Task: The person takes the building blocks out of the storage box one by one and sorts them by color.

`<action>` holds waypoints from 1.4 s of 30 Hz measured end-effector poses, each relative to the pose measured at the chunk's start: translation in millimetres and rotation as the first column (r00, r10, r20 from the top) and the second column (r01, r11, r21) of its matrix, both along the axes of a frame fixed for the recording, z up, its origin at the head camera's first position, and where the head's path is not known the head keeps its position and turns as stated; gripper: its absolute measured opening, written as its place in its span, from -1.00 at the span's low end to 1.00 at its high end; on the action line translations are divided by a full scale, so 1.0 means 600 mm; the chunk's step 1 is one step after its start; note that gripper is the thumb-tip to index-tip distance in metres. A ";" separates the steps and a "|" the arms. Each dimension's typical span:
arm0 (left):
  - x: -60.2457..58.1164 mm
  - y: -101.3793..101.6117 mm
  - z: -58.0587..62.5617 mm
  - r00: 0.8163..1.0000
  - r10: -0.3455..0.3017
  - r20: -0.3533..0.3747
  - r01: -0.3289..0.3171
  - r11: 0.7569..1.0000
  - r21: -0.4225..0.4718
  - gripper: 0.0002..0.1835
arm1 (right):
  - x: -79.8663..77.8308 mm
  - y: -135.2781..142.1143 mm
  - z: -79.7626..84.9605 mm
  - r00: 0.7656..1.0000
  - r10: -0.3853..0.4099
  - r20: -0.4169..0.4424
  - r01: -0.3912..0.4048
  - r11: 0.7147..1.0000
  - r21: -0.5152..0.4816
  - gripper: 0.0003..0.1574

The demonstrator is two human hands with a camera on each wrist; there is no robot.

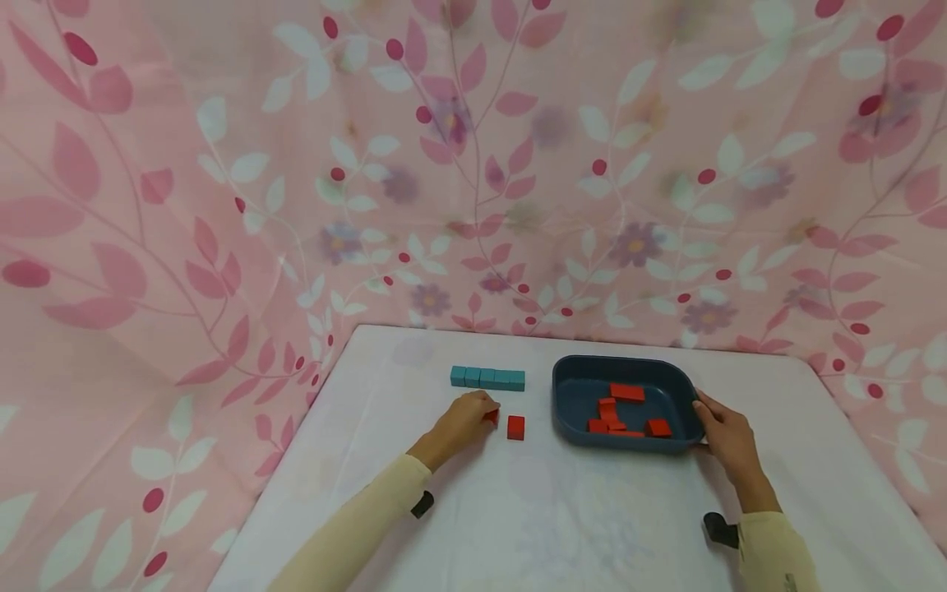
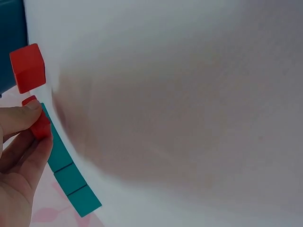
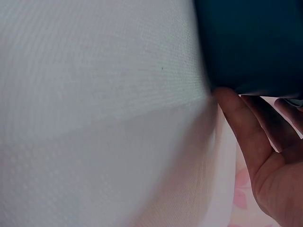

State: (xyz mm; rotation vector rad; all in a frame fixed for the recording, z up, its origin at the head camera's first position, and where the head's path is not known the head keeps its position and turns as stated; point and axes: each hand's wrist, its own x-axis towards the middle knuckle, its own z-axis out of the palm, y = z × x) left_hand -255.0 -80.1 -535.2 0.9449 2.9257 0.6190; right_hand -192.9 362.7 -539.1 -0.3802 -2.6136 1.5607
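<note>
Thumb and fingertips of my left hand (image 1: pixel 460 424) pinch a small red block (image 2: pixel 41 126), seen best in the left wrist view. Just beyond that hand, teal blocks (image 1: pixel 488 378) stand side by side in a straight row. Another red block (image 1: pixel 515 427) sits on the table to the right of the pinched one. My right hand (image 1: pixel 731 436) grips the right end of a dark blue rectangular tray (image 1: pixel 629 444), thumb at the rim and fingers at its outer wall and underside. Inside the tray lie several red blocks (image 1: pixel 627 392), scattered.
A white cloth covers the table (image 1: pixel 562 526). Behind it and along the left hangs a pink curtain (image 1: pixel 518 205) with a leaf and flower print. Dark wrist mounts (image 1: pixel 719 530) stick out from the pale yellow sleeves (image 1: pixel 777 551).
</note>
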 end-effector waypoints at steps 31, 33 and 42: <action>0.016 0.022 -0.022 0.999 0.013 0.040 -0.014 1.000 0.024 -0.58 | -0.002 -0.001 -0.001 1.000 -0.012 -0.006 0.012 1.000 -0.027 -0.27; 0.016 0.023 -0.023 0.999 0.017 0.043 -0.018 0.999 0.028 -0.58 | -0.002 0.000 -0.001 1.000 -0.015 -0.009 0.014 1.000 -0.022 -0.27; 0.017 0.027 -0.018 0.995 0.056 0.081 -0.061 0.996 0.059 -0.46 | -0.002 -0.001 0.002 1.000 -0.019 0.004 0.019 1.000 -0.025 -0.27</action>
